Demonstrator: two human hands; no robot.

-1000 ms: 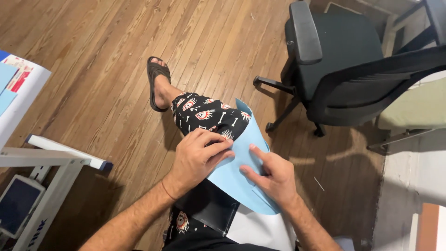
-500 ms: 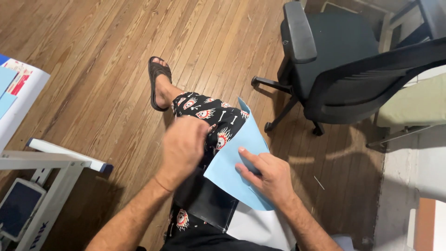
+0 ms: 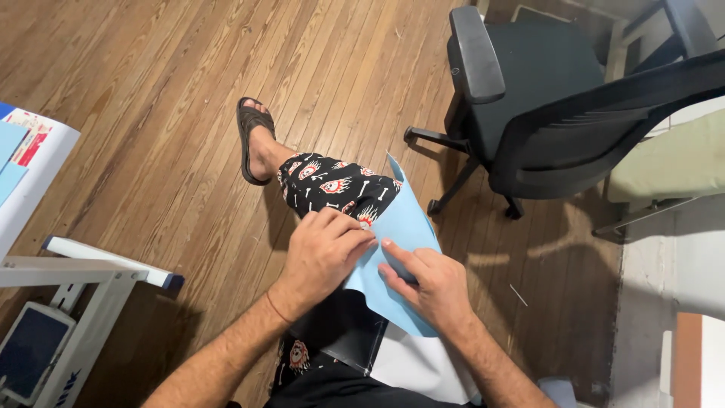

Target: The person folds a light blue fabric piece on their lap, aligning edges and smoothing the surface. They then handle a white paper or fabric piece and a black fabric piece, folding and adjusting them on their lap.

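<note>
Over a wooden plank floor [image 3: 151, 91], a light blue paper sheet [image 3: 404, 227] lies on the raised knee, long axis running from lap toward the black office chair [image 3: 544, 113]. The left hand [image 3: 321, 253] pinches its left edge, fingers pressed together; the right hand [image 3: 427, 283] presses flat on it, index extended.

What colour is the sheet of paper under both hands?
Light blue. The sheet of paper shows best in the head view, lying across the lap.

head view | looks steeply down | close over lap
</note>
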